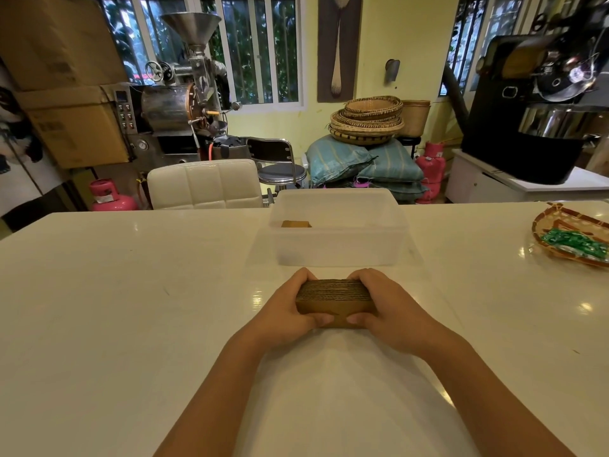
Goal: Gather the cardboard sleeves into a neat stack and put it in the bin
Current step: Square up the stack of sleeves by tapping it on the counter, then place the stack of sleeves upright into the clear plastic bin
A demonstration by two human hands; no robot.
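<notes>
A stack of brown cardboard sleeves (334, 300) stands on edge on the white table, pressed together from both sides. My left hand (290, 311) grips its left end and my right hand (387, 308) grips its right end, thumbs on the near face. Just beyond the stack sits a translucent plastic bin (337, 252). Some brown cardboard (295, 223) lies inside the bin near its back left.
A woven tray (557, 225) with green packets (575, 244) rests at the table's right edge. A white padded chair (204, 184) stands behind the table's far edge. Roasting machines, boxes, baskets and sacks fill the room beyond.
</notes>
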